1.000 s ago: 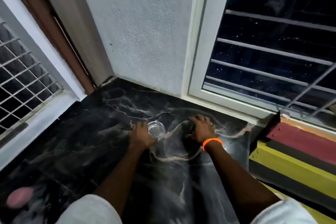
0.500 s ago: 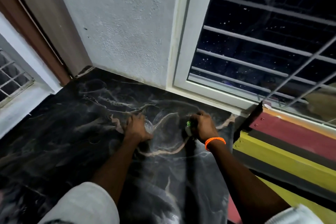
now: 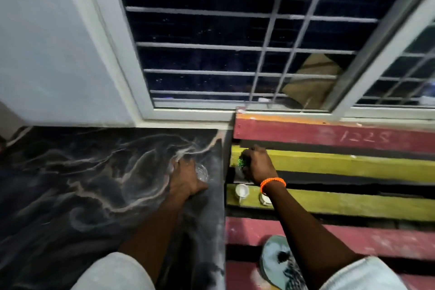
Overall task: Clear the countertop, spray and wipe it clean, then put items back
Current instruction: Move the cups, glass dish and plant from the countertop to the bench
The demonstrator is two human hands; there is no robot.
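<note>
Head view: left hand (image 3: 186, 178) grips a clear glass (image 3: 202, 172) on the dark marble surface (image 3: 82, 183), near its right edge. Right hand (image 3: 255, 164) holds a small green-topped item (image 3: 240, 162) over the slatted bench (image 3: 353, 165), probably parking it for clearing.

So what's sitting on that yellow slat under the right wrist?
On the yellow slat stand two small pale containers: a white cup in plain view, and a second one partly covered by the right hand's wrist, so its contents can't be seen.

The countertop (image 3: 94, 183) lies left of the slatted bench (image 3: 353, 165), below the window (image 3: 211, 42).
</note>
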